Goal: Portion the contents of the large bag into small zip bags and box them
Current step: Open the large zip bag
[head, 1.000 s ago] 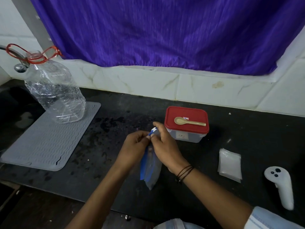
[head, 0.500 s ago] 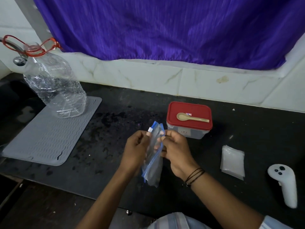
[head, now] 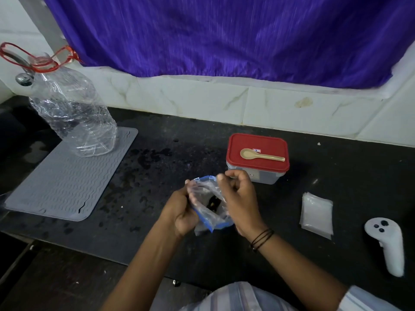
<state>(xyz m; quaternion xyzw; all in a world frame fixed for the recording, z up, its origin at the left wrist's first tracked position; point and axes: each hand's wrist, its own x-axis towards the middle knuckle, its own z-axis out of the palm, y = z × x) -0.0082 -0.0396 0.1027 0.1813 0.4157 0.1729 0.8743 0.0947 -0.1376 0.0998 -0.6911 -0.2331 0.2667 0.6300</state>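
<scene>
Holding a clear blue-edged zip bag (head: 210,203) above the black surface (head: 157,176), the person now has its mouth pulled open, where half a second ago the top was only pinched between both hands. The left hand (head: 182,212) grips the bag's near side, fingers curled around the plastic. The right hand (head: 238,198) pinches the far rim, fingers bent, and has moved apart from the left. Something small and dark shows inside the bag; what it is cannot be told.

Just behind the hands sits a clear box with a red lid (head: 257,157), a tan spoon (head: 261,154) lying on the lid. To the right lies a stack of small clear zip bags (head: 317,215), and farther right a white handheld controller (head: 387,245). At far left, a crumpled clear plastic bottle (head: 71,111) stands on a grey ribbed mat (head: 65,180), all unmoved since earlier.
</scene>
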